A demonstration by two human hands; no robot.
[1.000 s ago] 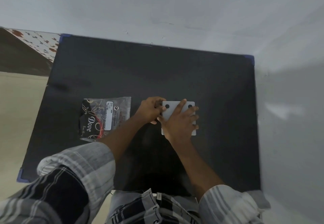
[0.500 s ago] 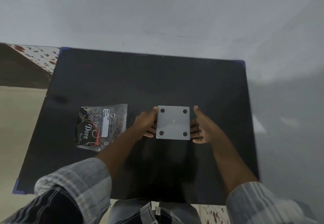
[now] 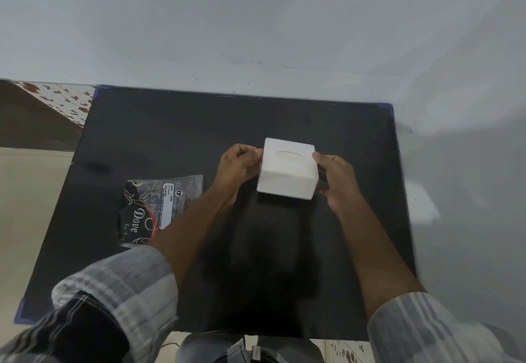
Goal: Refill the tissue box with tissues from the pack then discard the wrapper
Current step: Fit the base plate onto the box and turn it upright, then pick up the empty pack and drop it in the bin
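Observation:
A white cube-shaped tissue box with an oval slot on its top face is held just above the black table, tilted a little toward me. My left hand grips its left side and my right hand grips its right side. No tissue shows in the slot. A dark plastic tissue pack with "Dove" lettering and a white label lies flat on the table to the left, partly covered by my left forearm.
Pale walls stand close behind and to the right of the table. Floor with a patterned tile strip lies off the table's left edge. Blue tape marks the table corners.
The box showed its flat bottom with four dark feet before. Both hands have turned it over, so the face with the oval slot is up now.

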